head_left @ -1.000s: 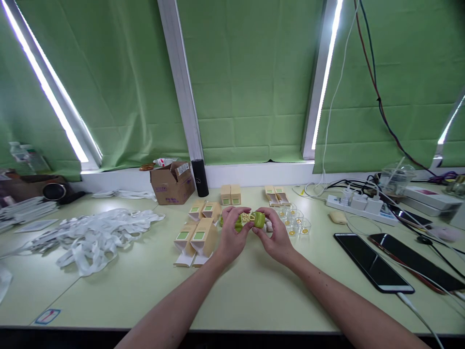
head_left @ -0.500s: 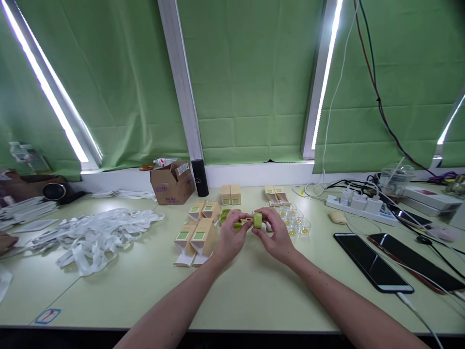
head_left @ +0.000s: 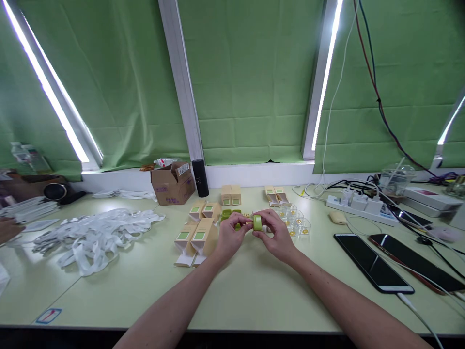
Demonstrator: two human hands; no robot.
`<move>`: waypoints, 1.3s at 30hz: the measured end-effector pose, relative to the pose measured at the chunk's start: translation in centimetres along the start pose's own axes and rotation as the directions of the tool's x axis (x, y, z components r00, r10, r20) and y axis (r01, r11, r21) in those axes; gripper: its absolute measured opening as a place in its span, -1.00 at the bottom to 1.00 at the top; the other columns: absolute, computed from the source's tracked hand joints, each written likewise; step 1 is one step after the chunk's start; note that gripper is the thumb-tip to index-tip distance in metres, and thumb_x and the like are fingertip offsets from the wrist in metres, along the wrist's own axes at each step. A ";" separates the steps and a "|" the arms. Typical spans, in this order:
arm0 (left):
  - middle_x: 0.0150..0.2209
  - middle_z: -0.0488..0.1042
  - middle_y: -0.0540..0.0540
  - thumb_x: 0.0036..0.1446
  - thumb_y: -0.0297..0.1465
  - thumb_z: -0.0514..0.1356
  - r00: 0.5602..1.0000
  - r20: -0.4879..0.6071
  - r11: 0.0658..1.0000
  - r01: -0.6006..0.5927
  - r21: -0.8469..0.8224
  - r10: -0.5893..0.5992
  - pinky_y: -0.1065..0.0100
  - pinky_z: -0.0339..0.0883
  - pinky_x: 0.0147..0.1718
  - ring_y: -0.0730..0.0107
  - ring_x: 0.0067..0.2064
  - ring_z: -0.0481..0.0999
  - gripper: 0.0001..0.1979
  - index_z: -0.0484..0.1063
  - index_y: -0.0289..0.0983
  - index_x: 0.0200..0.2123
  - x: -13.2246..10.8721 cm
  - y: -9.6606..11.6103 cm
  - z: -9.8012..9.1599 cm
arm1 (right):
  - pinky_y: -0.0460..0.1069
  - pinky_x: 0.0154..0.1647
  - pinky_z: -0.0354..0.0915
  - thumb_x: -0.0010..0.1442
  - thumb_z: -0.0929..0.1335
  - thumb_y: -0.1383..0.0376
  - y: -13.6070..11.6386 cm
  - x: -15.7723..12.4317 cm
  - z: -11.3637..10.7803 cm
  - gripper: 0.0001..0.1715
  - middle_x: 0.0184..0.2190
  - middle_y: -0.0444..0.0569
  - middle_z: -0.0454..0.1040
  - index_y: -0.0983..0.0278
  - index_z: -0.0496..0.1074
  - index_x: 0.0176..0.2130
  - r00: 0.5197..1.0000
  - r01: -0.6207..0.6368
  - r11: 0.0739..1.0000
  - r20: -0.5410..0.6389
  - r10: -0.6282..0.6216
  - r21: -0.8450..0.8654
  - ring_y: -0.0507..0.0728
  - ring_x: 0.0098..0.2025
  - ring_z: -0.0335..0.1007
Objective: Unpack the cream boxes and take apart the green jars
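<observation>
Between my hands, above the table, is a small round green cap-like part (head_left: 257, 223), seen from the side. My right hand (head_left: 278, 236) grips it between thumb and fingers. My left hand (head_left: 233, 236) pinches a small tan piece (head_left: 249, 222) against the cap's left side; the fingers hide most of it. Behind my left hand lie several green parts (head_left: 225, 213), and small gold bits (head_left: 246, 214) sit beside them. Clear cups (head_left: 298, 220) with gold-coloured bottoms stand right of my right hand. Open tan boxes (head_left: 205, 236) with green labels stand left of my left hand.
White straps (head_left: 109, 228) lie heaped at the left. A brown carton (head_left: 172, 184) and a black cylinder (head_left: 200, 178) stand at the back. Phones (head_left: 373, 261), cables and a power strip (head_left: 361, 209) occupy the right. Another person's hand (head_left: 9, 230) is at the left edge.
My left fingers have brought the small tan piece closer against the green part, which is turned slightly. The other person's hand at the left edge has shifted upward and inward.
</observation>
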State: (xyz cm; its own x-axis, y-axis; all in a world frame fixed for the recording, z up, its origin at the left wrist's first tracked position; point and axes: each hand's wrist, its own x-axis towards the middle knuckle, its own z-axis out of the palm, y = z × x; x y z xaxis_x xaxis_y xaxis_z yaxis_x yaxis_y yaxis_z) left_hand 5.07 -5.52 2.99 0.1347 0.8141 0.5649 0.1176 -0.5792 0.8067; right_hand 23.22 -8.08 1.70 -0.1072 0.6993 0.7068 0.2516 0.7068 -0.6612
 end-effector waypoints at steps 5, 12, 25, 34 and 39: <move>-0.35 0.53 -0.06 0.05 -0.31 0.38 0.999 0.020 0.999 0.027 -0.027 -0.026 0.34 0.42 -0.30 0.38 -0.32 0.50 -0.87 0.60 -0.26 -0.41 0.0 -0.1 0.0 | 0.11 -0.14 0.52 0.21 0.47 0.31 0.1 0.0 -0.1 -0.56 -0.08 0.02 0.40 0.12 0.49 0.09 1.000 -0.010 1.000 0.013 0.010 0.010 0.16 -0.20 0.43; -0.35 0.53 -0.07 0.04 -0.27 0.40 0.999 0.021 0.999 0.027 -0.024 -0.026 0.32 0.44 -0.29 0.35 -0.30 0.52 -0.84 0.62 -0.25 -0.40 0.2 -0.4 0.0 | 0.10 -0.18 0.53 0.21 0.47 0.28 0.0 0.1 -0.1 -0.58 -0.11 0.01 0.40 0.11 0.51 0.07 1.000 -0.025 0.999 0.005 0.025 0.025 0.15 -0.24 0.40; -0.09 0.59 -0.16 0.13 -0.31 0.40 0.999 0.007 0.991 -0.049 0.124 0.048 0.17 0.47 -0.06 0.19 -0.04 0.55 -0.66 0.61 -0.17 0.00 -0.1 0.0 -0.3 | 0.03 -0.25 0.50 0.34 0.40 0.04 0.7 0.5 0.1 -0.45 -0.17 -0.04 0.39 0.11 0.43 0.25 0.986 -0.162 0.963 -0.002 0.167 0.215 0.07 -0.30 0.38; 0.01 0.57 -0.14 0.14 -0.40 0.40 0.996 0.055 0.977 -0.086 0.194 0.076 0.04 0.41 0.15 0.12 0.18 0.42 -0.59 0.56 -0.08 0.08 0.1 -0.1 -0.3 | 0.14 -0.12 0.49 0.27 0.43 0.23 1.1 0.0 0.5 -0.35 0.02 0.07 0.51 0.12 0.29 0.29 0.997 -0.059 0.997 -0.051 0.057 -0.052 0.22 -0.04 0.49; -0.03 0.57 -0.11 0.11 -0.41 0.42 0.992 0.059 0.971 -0.121 0.208 0.111 0.08 0.45 0.09 0.14 0.13 0.45 -0.57 0.57 -0.04 0.06 0.1 -0.1 -0.3 | 0.17 -0.11 0.47 0.23 0.42 0.30 0.5 0.0 0.3 -0.44 0.01 0.08 0.54 0.13 0.34 0.20 0.996 -0.003 0.991 -0.091 -0.010 -0.135 0.25 -0.04 0.49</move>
State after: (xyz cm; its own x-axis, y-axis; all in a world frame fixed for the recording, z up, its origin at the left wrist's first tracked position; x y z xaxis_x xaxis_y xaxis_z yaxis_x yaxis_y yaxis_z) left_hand 4.79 -5.35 2.98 0.2049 0.7407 0.6398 0.3027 -0.6696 0.6782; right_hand 23.01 -7.71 1.32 -0.0218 0.6799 0.7330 0.3794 0.6839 -0.6231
